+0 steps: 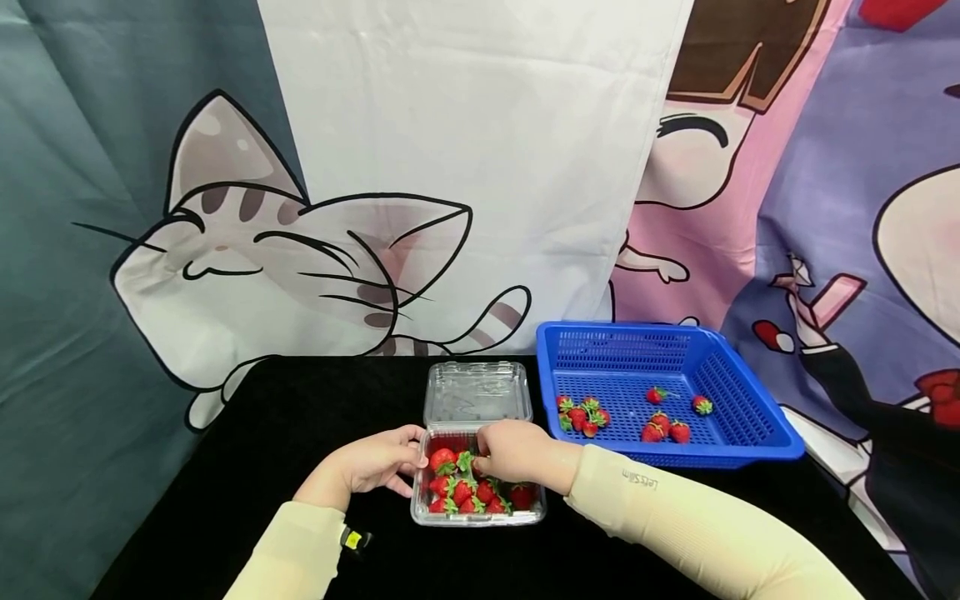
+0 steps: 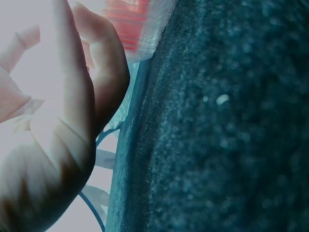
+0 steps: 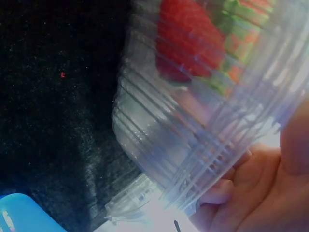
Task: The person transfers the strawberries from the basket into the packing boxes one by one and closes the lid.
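A clear plastic clamshell box (image 1: 480,520) full of red strawberries (image 1: 462,492) stands on the black cloth, its transparent lid (image 1: 477,392) folded back behind it. My left hand (image 1: 375,462) grips the box's left side, thumb at the rim and fingers outside. My right hand (image 1: 519,452) reaches over the box's back right part with curled fingers. Its fingertips pinch a strawberry beside a green leafy top (image 1: 465,463); most of that fruit is hidden. In the right wrist view, the ribbed box wall (image 3: 159,125) partly covers the right fingers (image 3: 219,192).
A blue plastic basket (image 1: 675,454) stands at the back right with several strawberries (image 1: 583,414) inside. Black cloth (image 1: 315,417) covers the table. Behind hangs a printed cartoon curtain (image 1: 465,125).
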A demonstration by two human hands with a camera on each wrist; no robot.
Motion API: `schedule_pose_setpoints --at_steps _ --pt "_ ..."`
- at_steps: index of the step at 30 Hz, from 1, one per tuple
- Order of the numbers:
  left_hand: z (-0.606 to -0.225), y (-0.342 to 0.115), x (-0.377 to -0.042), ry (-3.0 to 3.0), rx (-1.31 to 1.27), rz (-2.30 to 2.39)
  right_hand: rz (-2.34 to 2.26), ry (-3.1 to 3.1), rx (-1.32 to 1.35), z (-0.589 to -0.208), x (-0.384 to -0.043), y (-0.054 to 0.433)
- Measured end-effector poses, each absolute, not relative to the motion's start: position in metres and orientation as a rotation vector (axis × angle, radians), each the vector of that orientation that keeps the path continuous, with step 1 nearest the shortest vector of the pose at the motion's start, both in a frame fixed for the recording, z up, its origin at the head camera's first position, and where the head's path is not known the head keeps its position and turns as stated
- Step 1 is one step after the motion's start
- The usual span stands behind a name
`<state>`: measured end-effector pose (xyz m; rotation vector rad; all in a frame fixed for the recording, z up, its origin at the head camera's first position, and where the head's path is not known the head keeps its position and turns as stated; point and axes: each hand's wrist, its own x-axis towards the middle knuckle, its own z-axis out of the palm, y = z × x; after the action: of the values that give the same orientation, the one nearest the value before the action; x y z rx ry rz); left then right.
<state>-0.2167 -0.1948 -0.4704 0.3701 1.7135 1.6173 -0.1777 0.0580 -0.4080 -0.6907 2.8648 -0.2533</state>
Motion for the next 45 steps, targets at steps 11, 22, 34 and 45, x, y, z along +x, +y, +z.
schedule_pose_setpoints --at_steps 11,22,34,45 --pt "-0.47 -0.195 -0.216 1.713 0.376 1.62 -0.354 2.822 -0.629 -0.386 -0.179 0.061" --pt "-0.472 -0.195 -0.216 1.715 0.379 1.62 -0.57 2.946 -0.511 -0.326 -0.201 0.092" --pt "-0.472 -0.195 -0.217 1.706 0.382 1.622 -0.41 3.044 -0.378 -0.316 -0.243 0.144" --pt "-0.47 -0.195 -0.217 1.708 0.366 1.617 -0.396 3.088 -0.218 -0.334 -0.281 0.191"
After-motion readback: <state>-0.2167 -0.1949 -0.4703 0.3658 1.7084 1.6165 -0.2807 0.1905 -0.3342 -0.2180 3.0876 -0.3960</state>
